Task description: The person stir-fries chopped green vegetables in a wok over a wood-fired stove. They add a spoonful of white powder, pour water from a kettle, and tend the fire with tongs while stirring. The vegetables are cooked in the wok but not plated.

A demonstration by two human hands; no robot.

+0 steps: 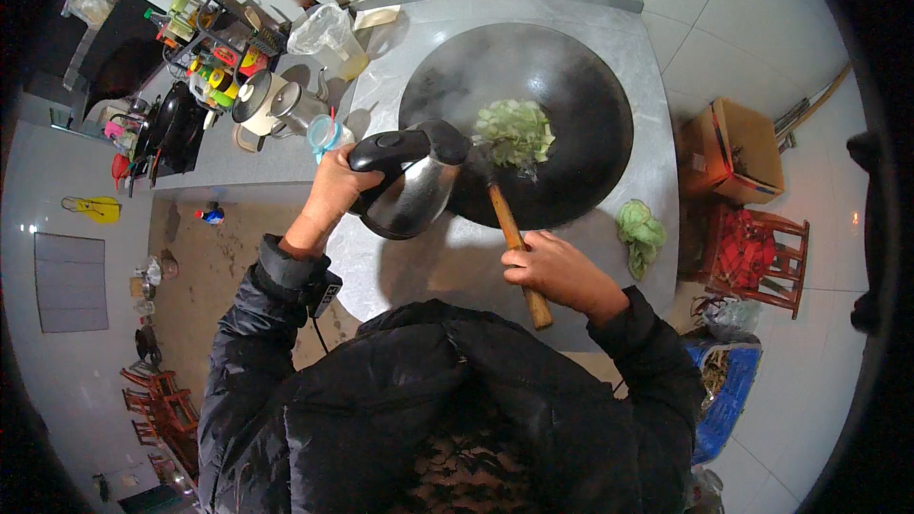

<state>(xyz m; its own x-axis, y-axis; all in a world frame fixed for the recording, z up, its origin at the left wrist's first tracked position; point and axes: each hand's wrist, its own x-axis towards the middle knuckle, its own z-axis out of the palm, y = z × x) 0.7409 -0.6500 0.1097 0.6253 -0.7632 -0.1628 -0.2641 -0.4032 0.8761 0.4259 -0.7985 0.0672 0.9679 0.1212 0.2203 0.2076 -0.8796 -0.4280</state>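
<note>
My left hand grips the black handle of a shiny metal electric kettle, which is tipped over the near left rim of a large black wok. In the wok lies a heap of chopped pale green vegetable, with steam above it. Water seems to run from the kettle's spout towards the heap. A wooden handle slants out over the wok's near rim, with my right hand closed around it. Its working end sits at the vegetables, partly hidden by the kettle.
A green cloth lies on the counter right of the wok. At the left stand a metal pot with a spout, a lidded cream pot, a blue-lidded jar and a bag-lined plastic container. Right of the counter are a cardboard box and a wooden chair.
</note>
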